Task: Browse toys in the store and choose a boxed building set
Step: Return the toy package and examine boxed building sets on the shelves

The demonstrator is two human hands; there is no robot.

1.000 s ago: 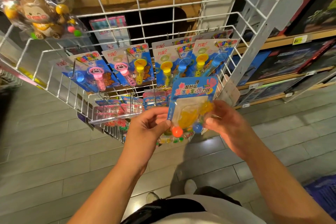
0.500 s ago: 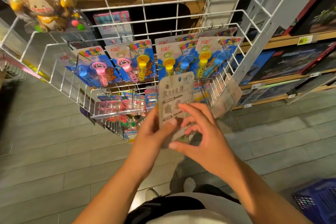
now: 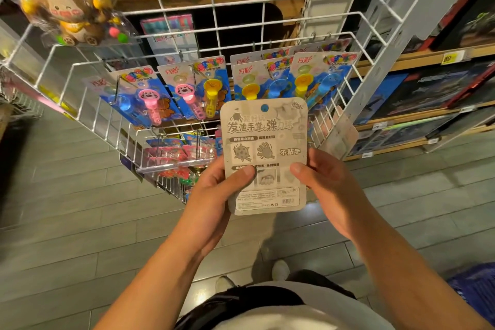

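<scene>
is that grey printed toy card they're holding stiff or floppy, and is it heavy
The grey printed backing card probably is fairly stiff: it stands flat above the left hand and right hand, gripped only low down. Likely light, since thumbs and fingers alone hold it.

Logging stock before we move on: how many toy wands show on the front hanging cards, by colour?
Blue wands: 3
Pink wands: 2
Yellow wands: 3
Total: 8
</scene>
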